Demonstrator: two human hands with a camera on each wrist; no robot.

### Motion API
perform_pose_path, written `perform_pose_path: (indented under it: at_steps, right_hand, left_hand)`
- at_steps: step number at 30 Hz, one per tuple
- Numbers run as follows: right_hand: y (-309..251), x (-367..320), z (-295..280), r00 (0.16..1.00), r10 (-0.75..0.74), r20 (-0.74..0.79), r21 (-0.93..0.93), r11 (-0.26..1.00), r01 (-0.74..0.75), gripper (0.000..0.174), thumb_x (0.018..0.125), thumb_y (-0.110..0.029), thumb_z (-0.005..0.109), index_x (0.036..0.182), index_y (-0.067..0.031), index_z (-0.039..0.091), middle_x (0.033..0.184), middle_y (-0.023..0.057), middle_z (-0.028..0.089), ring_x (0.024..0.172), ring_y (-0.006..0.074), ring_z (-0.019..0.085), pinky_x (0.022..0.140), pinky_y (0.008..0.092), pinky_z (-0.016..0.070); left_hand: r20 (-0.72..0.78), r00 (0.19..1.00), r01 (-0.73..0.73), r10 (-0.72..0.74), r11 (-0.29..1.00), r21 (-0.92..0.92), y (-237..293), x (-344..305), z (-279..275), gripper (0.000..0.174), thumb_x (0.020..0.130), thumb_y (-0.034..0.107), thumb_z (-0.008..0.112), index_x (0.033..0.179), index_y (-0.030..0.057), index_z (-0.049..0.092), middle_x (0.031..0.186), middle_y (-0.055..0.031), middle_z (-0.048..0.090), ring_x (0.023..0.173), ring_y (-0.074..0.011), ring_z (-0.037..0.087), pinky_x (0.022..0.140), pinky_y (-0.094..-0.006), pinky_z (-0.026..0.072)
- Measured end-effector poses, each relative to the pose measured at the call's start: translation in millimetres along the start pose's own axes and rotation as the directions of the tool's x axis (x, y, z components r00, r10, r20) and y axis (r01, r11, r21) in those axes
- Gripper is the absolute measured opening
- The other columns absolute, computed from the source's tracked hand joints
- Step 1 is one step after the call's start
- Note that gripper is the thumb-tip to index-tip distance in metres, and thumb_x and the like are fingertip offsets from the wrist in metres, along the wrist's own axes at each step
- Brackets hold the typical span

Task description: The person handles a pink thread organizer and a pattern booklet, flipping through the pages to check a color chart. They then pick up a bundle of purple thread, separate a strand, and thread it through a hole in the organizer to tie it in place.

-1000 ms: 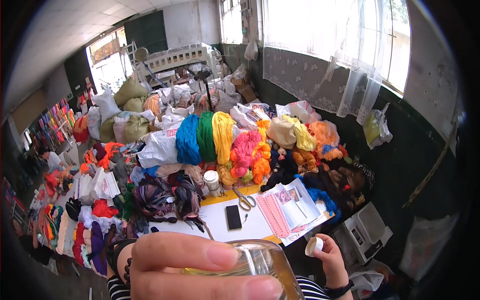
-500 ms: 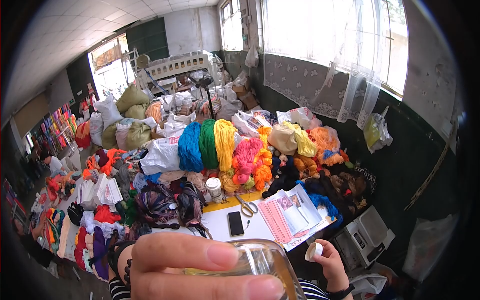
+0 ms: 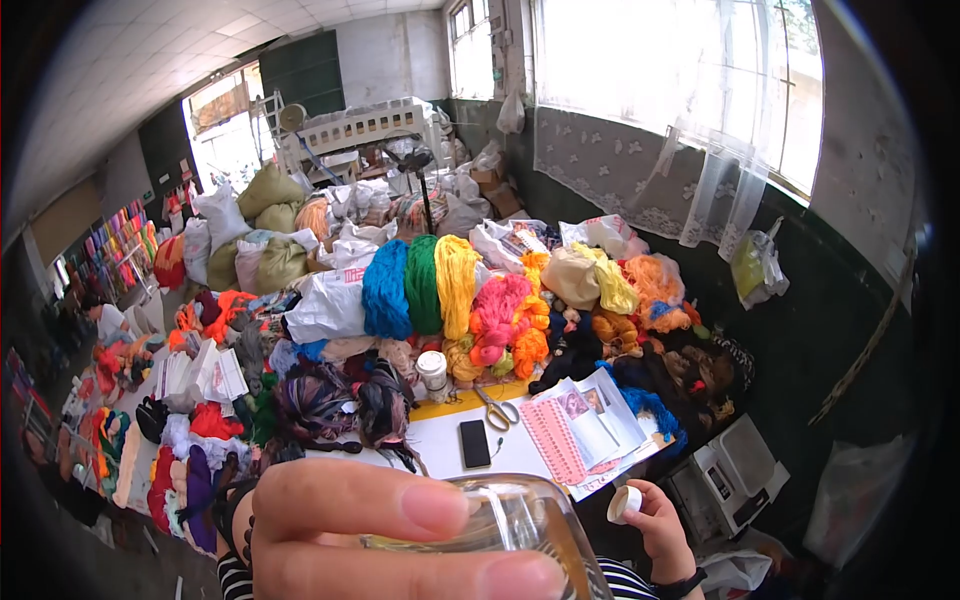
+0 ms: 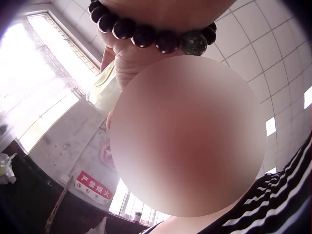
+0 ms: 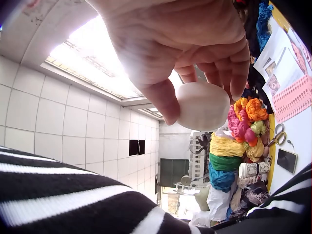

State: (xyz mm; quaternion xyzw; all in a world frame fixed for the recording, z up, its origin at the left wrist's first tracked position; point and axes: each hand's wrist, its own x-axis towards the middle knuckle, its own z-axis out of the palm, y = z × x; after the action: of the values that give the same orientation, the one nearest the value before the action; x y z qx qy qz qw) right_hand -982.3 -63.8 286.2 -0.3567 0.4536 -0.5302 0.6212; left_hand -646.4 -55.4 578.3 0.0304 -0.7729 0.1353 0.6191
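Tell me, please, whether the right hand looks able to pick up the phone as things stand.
Probably not easily: the right hand pinches the white cap, though nothing lies on the phone, so freeing the fingers would help.

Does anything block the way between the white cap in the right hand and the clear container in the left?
Nothing visible stands between the white cap in the right hand and the clear container. The container's opening isn't visible, so I can't tell whether the left hand covers it.

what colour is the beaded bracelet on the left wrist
Dark, brownish-black beads, with one greenish, mottled bead among them. The bracelet shows best in the left wrist view.
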Motion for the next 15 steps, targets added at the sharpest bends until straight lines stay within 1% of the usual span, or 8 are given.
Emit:
perform_pose_path:
  at_steps: [1, 3, 4, 6, 10, 12, 15]
  right_hand:
    - [0.1, 0.3, 1.1, 1.000, 0.005, -0.002, -0.005, 1.000, -0.005, 0.059, 0.076, -0.004, 0.078, 0.129, -0.0025, 0.052, 0.112, 0.0095, 0.065, 0.103, 0.0207, 0.063, 0.095, 0.0375, 0.0510]
    - [0.0, 1.8, 4.0, 1.000, 0.010, -0.006, -0.016, 1.000, -0.010, 0.059, 0.076, -0.004, 0.078, 0.129, -0.0026, 0.052, 0.112, 0.0095, 0.065, 0.103, 0.0206, 0.063, 0.095, 0.0374, 0.0510]
    - [-0.1, 2.6, 5.8, 1.000, 0.009, -0.004, -0.019, 1.000, -0.009, 0.059, 0.076, -0.004, 0.078, 0.129, -0.0026, 0.052, 0.112, 0.0096, 0.065, 0.104, 0.0206, 0.063, 0.095, 0.0374, 0.0511]
    - [-0.3, 4.2, 9.4, 1.000, 0.007, 0.003, -0.024, 1.000, -0.007, 0.059, 0.076, -0.004, 0.078, 0.128, -0.0025, 0.052, 0.112, 0.0097, 0.065, 0.104, 0.0206, 0.063, 0.095, 0.0373, 0.0512]
    - [0.2, 7.5, 15.8, 1.000, 0.026, 0.011, -0.041, 0.999, -0.025, 0.058, 0.076, -0.003, 0.077, 0.128, -0.0020, 0.052, 0.113, 0.0100, 0.064, 0.105, 0.0211, 0.063, 0.095, 0.0373, 0.0510]
    - [2.4, 11.0, 17.5, 0.999, 0.043, 0.011, -0.050, 0.998, -0.042, 0.057, 0.077, -0.002, 0.076, 0.129, -0.0017, 0.052, 0.113, 0.0103, 0.064, 0.105, 0.0214, 0.063, 0.095, 0.0374, 0.0510]
    - [3.5, 15.2, 21.1, 0.998, 0.038, 0.051, -0.040, 0.999, -0.036, 0.057, 0.077, -0.001, 0.075, 0.129, -0.0014, 0.051, 0.115, 0.0112, 0.063, 0.106, 0.0221, 0.063, 0.096, 0.0374, 0.0505]
  left_hand:
    - [-0.111, 0.991, -0.076, 0.073, 0.997, -0.023, -6.6, 6.0, 19.5, 0.061, 0.074, 0.011, 0.081, 0.126, 0.0206, 0.049, 0.112, -0.0082, 0.062, 0.110, -0.0256, 0.054, 0.076, -0.0202, 0.0565]
    - [-0.107, 0.990, -0.094, 0.092, 0.995, -0.011, -8.8, 6.2, 16.0, 0.061, 0.075, 0.011, 0.081, 0.126, 0.0205, 0.049, 0.112, -0.0084, 0.062, 0.110, -0.0255, 0.054, 0.076, -0.0202, 0.0566]
    - [0.007, 0.999, -0.036, 0.036, 0.999, 0.022, -3.6, -4.9, -8.5, 0.061, 0.075, 0.011, 0.080, 0.126, 0.0204, 0.049, 0.112, -0.0085, 0.062, 0.110, -0.0255, 0.054, 0.076, -0.0203, 0.0566]
    - [0.121, 0.992, 0.038, -0.046, 0.997, 0.065, 1.4, -8.2, -23.6, 0.060, 0.076, 0.011, 0.080, 0.126, 0.0200, 0.049, 0.112, -0.0088, 0.062, 0.110, -0.0257, 0.054, 0.077, -0.0206, 0.0567]
    - [0.168, 0.976, 0.129, -0.138, 0.990, 0.062, 12.6, -8.9, -38.3, 0.059, 0.076, 0.012, 0.079, 0.127, 0.0195, 0.049, 0.113, -0.0096, 0.062, 0.109, -0.0268, 0.055, 0.078, -0.0215, 0.0567]
    - [0.173, 0.976, 0.123, -0.132, 0.990, 0.064, 11.1, -8.9, -42.8, 0.060, 0.076, 0.012, 0.079, 0.128, 0.0196, 0.050, 0.113, -0.0102, 0.062, 0.109, -0.0274, 0.054, 0.079, -0.0220, 0.0570]
    - [0.136, 0.988, 0.058, -0.070, 0.994, 0.088, 2.9, -12.7, -45.4, 0.061, 0.076, 0.012, 0.079, 0.129, 0.0204, 0.049, 0.114, -0.0104, 0.061, 0.110, -0.0279, 0.054, 0.079, -0.0225, 0.0576]
